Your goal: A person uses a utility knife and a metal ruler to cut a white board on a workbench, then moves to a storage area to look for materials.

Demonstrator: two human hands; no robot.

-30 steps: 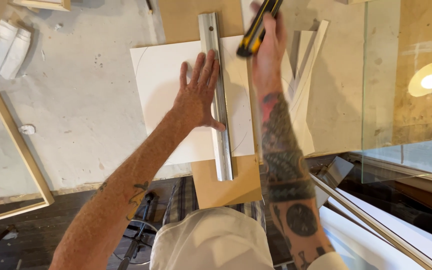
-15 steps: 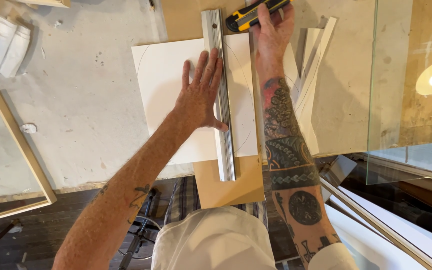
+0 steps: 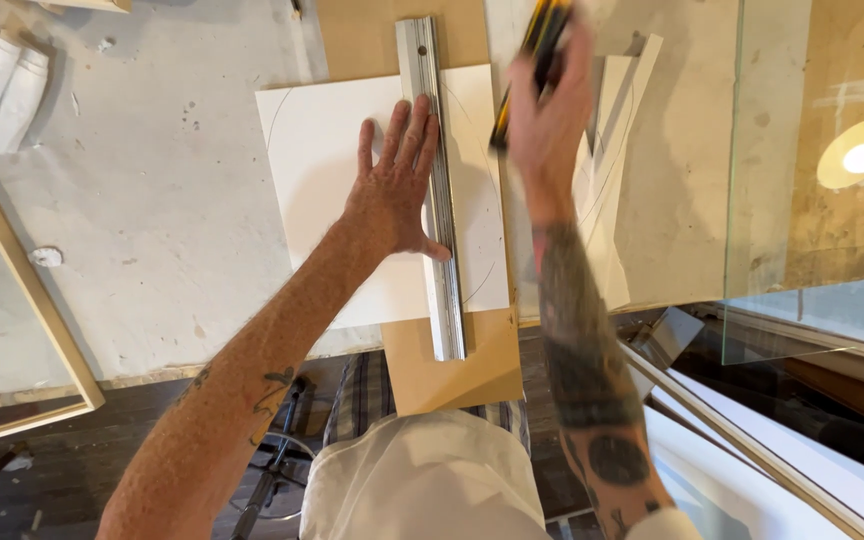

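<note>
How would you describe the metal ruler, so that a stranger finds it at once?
Start at the white square board lying on the pale worktable. The left hand presses flat on it, and along the fingers runs the metal ruler. It is the only long, silvery, grooved strip there, overhanging the board's near edge.

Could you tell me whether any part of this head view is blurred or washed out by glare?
In the head view, the right hand and its yellow-and-black knife are motion-blurred; the left hand, metal ruler and white sheet are sharp; a lamp's bright reflection glares on the glass pane at right.
</note>
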